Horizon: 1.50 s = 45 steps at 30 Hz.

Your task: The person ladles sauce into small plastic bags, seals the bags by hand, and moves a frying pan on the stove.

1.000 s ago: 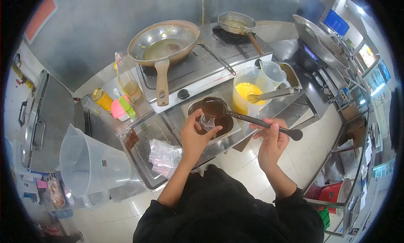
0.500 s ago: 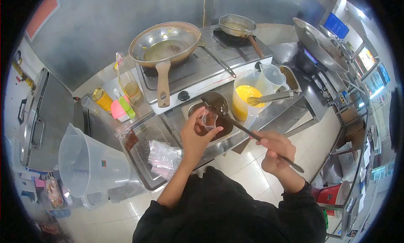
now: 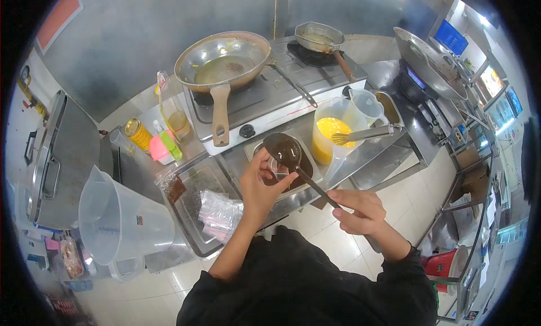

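Note:
My left hand [image 3: 260, 185] pinches a small clear plastic bag [image 3: 278, 169] over a metal container [image 3: 318, 171] of dark brown sauce. My right hand [image 3: 360, 210] is closed on the dark handle of a ladle [image 3: 284, 151]. The ladle's bowl, coated with brown sauce, is tilted at the bag's mouth and partly hides the bag. A stack of clear bags [image 3: 221, 213] lies on the metal tray to the left, and a sauce-filled bag [image 3: 174, 189] rests at that tray's upper left corner.
Behind are a large frying pan [image 3: 222, 61] and a smaller pan [image 3: 319, 37] on the stove. A jug of yellow liquid [image 3: 332, 135] with a whisk [image 3: 369, 133] stands right of the sauce. A big clear jug [image 3: 124, 219] is at the left, a wok [image 3: 431, 64] at the far right.
The ladle went from level beside the bag to dipped behind it, then up and tilted over it. My right hand shifted and turned its grip. My left hand stayed nearly still.

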Tool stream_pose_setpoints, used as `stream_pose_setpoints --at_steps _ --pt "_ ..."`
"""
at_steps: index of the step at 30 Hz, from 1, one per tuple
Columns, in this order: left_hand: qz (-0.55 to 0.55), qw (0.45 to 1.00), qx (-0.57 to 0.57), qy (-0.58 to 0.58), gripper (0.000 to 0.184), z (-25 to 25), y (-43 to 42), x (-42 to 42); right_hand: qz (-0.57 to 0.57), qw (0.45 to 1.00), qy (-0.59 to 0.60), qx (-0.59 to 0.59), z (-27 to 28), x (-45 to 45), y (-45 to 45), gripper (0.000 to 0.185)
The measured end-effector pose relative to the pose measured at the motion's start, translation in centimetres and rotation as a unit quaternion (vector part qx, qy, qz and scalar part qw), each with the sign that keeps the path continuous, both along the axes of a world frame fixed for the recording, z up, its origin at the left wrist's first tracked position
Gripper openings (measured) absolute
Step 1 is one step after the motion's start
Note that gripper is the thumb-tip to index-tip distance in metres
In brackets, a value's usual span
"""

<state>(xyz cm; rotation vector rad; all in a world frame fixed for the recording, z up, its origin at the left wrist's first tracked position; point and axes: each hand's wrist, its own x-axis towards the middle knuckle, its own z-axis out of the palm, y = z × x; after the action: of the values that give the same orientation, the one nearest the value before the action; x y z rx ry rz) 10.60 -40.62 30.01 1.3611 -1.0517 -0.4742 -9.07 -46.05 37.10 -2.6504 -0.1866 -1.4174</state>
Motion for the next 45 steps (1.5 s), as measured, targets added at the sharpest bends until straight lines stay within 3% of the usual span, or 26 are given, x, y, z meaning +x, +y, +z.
stream_pose_setpoints --at_steps 7,10,12,19,21,24,28,34,42,45 --pt "0.007 1.0 0.011 0.005 0.066 0.1 0.3 0.1 0.01 0.998 -0.001 0.058 -1.0 0.0 -0.1 0.014" --pt "0.018 1.0 -0.002 0.0 0.067 0.0 0.3 0.1 0.01 0.998 -0.001 0.062 -1.1 -0.2 0.0 0.024" --pt "0.025 1.0 -0.007 -0.01 0.067 0.1 0.3 0.1 0.019 0.993 -0.047 0.105 -1.4 -0.2 0.0 0.027" --pt "0.023 1.0 -0.004 0.015 0.067 0.5 0.7 0.0 -0.01 0.979 -0.049 0.198 -2.5 0.0 0.6 0.024" --pt "0.02 0.999 -0.002 0.026 0.066 0.9 0.8 0.0 0.006 0.949 -0.119 0.293 -2.5 0.5 0.9 0.025" --pt "0.021 1.0 0.011 0.015 0.066 0.9 0.9 0.1 0.031 0.944 -0.139 0.299 -2.5 0.7 0.7 0.025" --pt "0.032 0.999 -0.011 0.012 0.068 0.1 0.7 0.2 0.007 0.946 -0.086 0.313 -2.8 0.2 0.7 0.027" --pt "0.012 1.0 0.012 0.019 0.069 0.9 1.2 0.1 0.012 0.897 -0.154 0.415 -3.4 0.9 0.9 0.029" --pt "0.012 0.999 -0.022 0.03 0.069 0.1 1.4 0.2 -0.042 0.792 -0.261 0.55 -3.5 0.9 0.5 0.029" --pt "0.023 0.998 -0.038 0.047 0.069 -0.2 2.0 0.6 -0.123 0.771 -0.202 0.591 -6.7 0.8 0.4 0.03"
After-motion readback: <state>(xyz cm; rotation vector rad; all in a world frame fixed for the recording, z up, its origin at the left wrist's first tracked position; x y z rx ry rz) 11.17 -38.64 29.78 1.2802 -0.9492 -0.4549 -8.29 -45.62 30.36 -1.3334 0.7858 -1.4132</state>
